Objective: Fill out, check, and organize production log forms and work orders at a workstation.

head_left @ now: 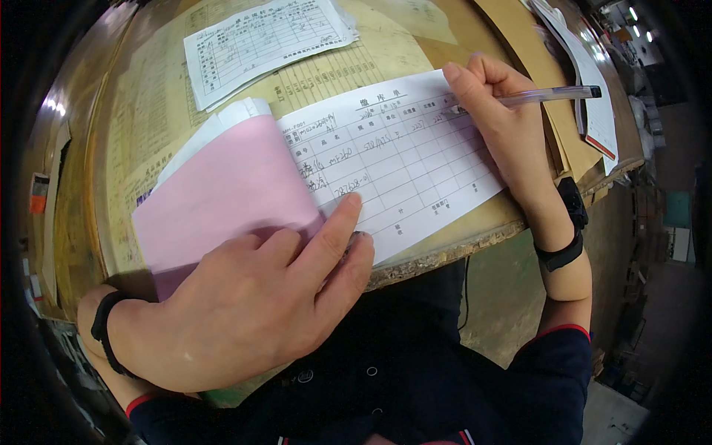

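Observation:
A white printed form point(415, 170) with a ruled table and handwritten entries lies near the table's front edge. My right hand point(504, 111) grips a pen point(549, 95) over the form's upper right part; the pen's tip is mostly hidden by the fingers. Across the form's left side folds a pink sheet point(230, 185), with white sheets showing behind it. My left hand point(274, 297) lies flat over the pink sheet's lower edge. Its fingers are stretched out and its fingertips press on the form.
A stack of filled-in white forms point(267, 44) rests farther back on yellowed paper point(148, 111) covering the wooden table. At the far right lie brown cardboard point(512, 37) and a pile of papers point(593, 96). An orange and black object point(38, 194) is at the left rim.

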Demonstrator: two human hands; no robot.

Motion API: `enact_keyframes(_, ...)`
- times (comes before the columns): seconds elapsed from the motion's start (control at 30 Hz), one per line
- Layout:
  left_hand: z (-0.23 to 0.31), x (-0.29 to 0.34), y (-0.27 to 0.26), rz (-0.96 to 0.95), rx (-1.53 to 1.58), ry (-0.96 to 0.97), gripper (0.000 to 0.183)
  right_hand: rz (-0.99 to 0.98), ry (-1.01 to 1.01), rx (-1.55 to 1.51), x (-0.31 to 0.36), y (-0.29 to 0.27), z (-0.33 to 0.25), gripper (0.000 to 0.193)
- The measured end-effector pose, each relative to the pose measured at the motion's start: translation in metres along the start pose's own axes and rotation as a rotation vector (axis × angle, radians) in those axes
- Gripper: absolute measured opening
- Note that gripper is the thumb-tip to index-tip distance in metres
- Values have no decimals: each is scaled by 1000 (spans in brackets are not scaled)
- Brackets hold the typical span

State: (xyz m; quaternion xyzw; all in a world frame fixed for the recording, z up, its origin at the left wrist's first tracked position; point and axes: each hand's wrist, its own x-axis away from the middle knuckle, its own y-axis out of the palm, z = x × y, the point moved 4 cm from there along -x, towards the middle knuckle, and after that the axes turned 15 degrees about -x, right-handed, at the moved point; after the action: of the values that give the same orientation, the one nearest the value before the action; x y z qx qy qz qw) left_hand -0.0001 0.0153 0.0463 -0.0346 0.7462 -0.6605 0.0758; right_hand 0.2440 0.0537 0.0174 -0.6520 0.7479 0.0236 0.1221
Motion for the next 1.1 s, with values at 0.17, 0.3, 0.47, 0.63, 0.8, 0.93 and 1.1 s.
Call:
enact_keyframes(0.17, 0, 1, 1, -17, 18, -13, 47, -29, -28, 79, 0, 2, -2, 35)
enact_keyframes(0.3, 0, 1, -1, -4, 3, -50, 46, -17, -18, 79, 0, -8, 0, 36)
enact_keyframes(0.47, 2, 9, -6, -39, -66, -108, 35, -44, 89, -4, -8, -3, -35, 36)
enact_keyframes(0.63, 4, 13, -13, -84, -202, -60, 26, -166, 156, 3, -21, 13, -20, 37)
enact_keyframes(0.8, 3, 12, -13, -82, -175, -30, 23, -132, -8, -11, -18, 24, 1, 43)
enact_keyframes(0.93, 0, 9, -3, -105, -70, -77, 27, -72, 20, -38, -17, 23, -1, 42)
enact_keyframes(1.1, -2, 8, -2, -176, -14, -55, 39, -81, -14, -40, -17, 23, 1, 40)
